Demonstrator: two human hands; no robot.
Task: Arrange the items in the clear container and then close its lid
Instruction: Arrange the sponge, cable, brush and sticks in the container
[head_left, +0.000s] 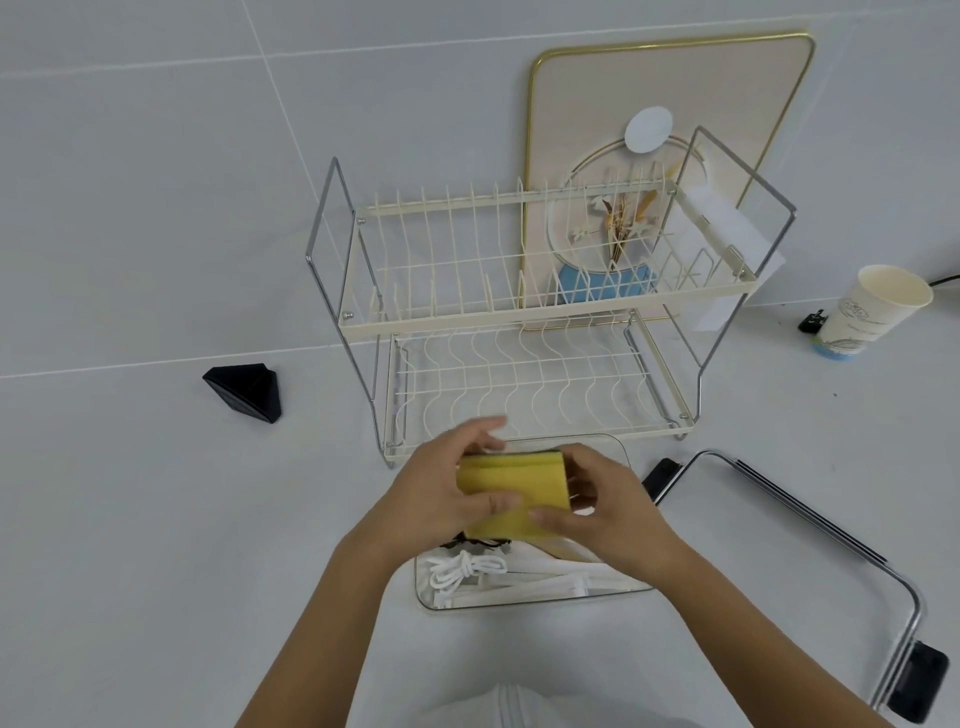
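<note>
- Now both hands are gripping a yellow sponge (511, 488) above the clear container (530, 600), which is sitting on the white surface (156, 519) just in front of the dish rack (519, 312).
- Left hand (441, 493) is clasping the sponge's left end, thumb lying across the yellow face and fingers curling behind it.
- Right hand (608, 514) is pinching the right end, thumb pressing on the lower edge, fingers wrapping the far side.
- Inside the container, a coiled white cord (465, 566) and flat white pieces (545, 584) are lying on the bottom; something dark is showing just under the sponge, too hidden to identify.
- Lid (810, 566), clear with black clips at its ends, is lying off the container, on the surface to its right.
- Paper cup (867, 312) is standing tilted at the far right, and a black wedge-shaped object (244, 392) is resting left of the rack.
- Gold-rimmed board (670, 104) is leaning on the wall behind the rack.
</note>
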